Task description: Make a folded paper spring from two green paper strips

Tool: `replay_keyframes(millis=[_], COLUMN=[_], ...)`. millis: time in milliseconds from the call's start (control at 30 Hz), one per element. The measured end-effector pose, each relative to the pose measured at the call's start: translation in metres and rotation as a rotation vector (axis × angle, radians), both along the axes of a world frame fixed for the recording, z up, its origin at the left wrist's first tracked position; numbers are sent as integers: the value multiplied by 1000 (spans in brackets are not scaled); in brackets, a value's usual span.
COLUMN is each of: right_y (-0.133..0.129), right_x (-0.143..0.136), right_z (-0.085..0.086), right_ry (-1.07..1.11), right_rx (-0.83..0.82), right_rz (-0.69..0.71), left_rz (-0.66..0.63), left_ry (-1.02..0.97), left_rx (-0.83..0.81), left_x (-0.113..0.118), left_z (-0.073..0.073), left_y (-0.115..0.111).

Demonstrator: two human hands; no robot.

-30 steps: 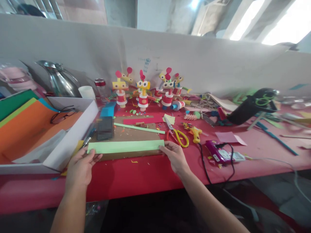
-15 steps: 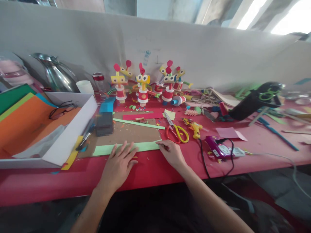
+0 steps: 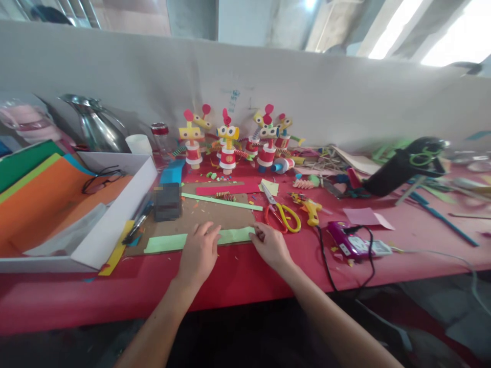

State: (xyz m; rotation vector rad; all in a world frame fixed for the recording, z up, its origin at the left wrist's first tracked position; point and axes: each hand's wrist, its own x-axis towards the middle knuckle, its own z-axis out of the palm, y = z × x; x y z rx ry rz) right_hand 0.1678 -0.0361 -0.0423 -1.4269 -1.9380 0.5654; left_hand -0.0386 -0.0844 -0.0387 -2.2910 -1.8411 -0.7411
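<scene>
One pale-green paper strip [image 3: 164, 244] my right fingers [image 3: 264, 230] pinch near the front edge of the red worktop [image 3: 238, 276], open left hand [image 3: 199, 251] apparently steadying it.

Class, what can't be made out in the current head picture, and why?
All in the head view:
Long pale-green paper strip: middle hidden by the left bare hand.
White open box: left end cut off by the picture edge.
Blue wall writing: blurred, too small.
Dark rectangular object: pixelated.
</scene>
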Motion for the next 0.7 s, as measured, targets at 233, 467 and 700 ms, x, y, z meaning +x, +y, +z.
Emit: replay_keyframes(millis=[233, 467, 700], right_y=[15, 29, 29], right_x=[6, 17, 25], right_z=[9, 12, 2], right_ry=[-125, -134, -166], right_rx=[-91, 89, 277], right_rz=[146, 354, 486], left_rz=[-113, -148, -137], left_ry=[-48, -74, 274], left_rx=[-82, -191, -97], left_x=[7, 3, 10], left_z=[-10, 3, 7], left_y=[13, 18, 7])
